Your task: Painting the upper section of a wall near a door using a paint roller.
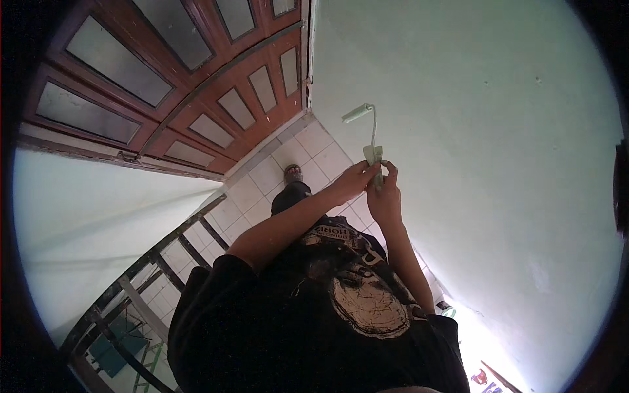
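A small paint roller (357, 113) points away from me beside the wall, its sleeve coated pale green. Its bent wire frame (375, 126) runs down to a handle, mostly covered by my fingers. Against the handle lies a flat, pale-green flared piece (368, 152); whether it is a scraper or part of the handle I cannot tell. My left hand (355, 181) grips the handle from the left, thumb on top. My right hand (385, 196) wraps the lower end, touching my left fingers. The roller sleeve appears apart from the wall.
A pale-green wall (471, 162) rises close on the right. Ahead stands a wooden door (196, 105) with frosted panes. A dark railing (162, 245) borders the tiled floor (248, 189) at left. By the wall's foot sits a partly hidden green-and-white object (446, 309).
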`<state>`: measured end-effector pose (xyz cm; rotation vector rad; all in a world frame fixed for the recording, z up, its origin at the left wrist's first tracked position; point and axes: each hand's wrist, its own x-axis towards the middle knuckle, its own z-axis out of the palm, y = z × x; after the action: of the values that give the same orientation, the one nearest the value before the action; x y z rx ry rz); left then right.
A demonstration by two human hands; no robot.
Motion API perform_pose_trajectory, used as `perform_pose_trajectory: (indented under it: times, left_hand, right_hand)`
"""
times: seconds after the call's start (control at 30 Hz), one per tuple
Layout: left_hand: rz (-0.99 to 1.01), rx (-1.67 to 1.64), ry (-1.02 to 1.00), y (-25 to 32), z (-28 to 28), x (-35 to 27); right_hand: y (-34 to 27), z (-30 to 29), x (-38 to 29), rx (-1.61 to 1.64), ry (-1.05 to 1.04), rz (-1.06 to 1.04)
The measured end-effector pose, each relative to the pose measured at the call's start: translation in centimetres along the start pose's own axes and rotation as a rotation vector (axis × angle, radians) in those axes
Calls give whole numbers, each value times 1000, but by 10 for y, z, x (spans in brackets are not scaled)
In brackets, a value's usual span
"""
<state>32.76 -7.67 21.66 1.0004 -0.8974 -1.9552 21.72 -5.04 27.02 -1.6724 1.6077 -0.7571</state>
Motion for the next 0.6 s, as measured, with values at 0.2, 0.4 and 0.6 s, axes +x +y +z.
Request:
perform_pose_trajectory:
  times: [0.2, 0.4, 0.6]
  left_hand:
    - [45, 170, -67, 23, -33, 20]
    - [99, 647, -61, 1, -156, 49]
    - [-149, 729, 389, -46, -312, 60]
  right_hand:
    - [-13, -1, 51, -123, 1, 45]
    - [-52, 24, 163, -329, 22, -2]
    - [-117, 56, 293, -418, 41, -106]
